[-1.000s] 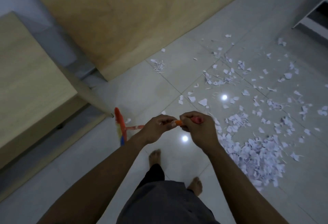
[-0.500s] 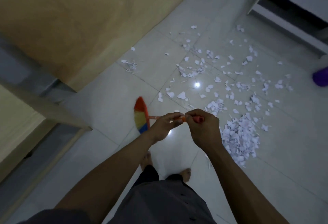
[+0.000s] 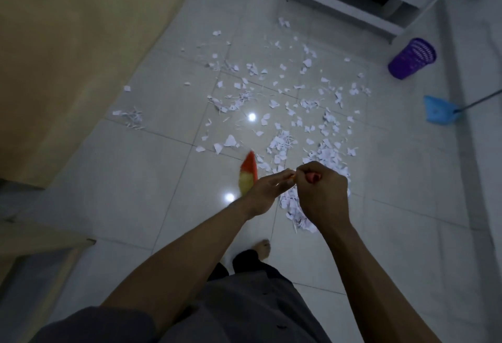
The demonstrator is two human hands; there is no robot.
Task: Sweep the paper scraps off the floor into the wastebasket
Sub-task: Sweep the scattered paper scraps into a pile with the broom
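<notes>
My right hand (image 3: pixel 322 193) was curled tight round the end of the broom (image 3: pixel 248 177) handle, and my left hand (image 3: pixel 267 192) pinched it just below. Paper scraps (image 3: pixel 285 103) lay beside and beyond the broom's blurred red-and-yellow head. Well beyond the broom, far right, stood the purple wastebasket (image 3: pixel 411 58), a blue dustpan (image 3: pixel 440 110) nearer.

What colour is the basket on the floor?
Purple: the round latticed plastic wastebasket shows best in the head view.

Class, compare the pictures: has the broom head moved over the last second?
Yes. The broom head has swung right, away from the wooden furniture corner, toward the scrap pile.
</notes>
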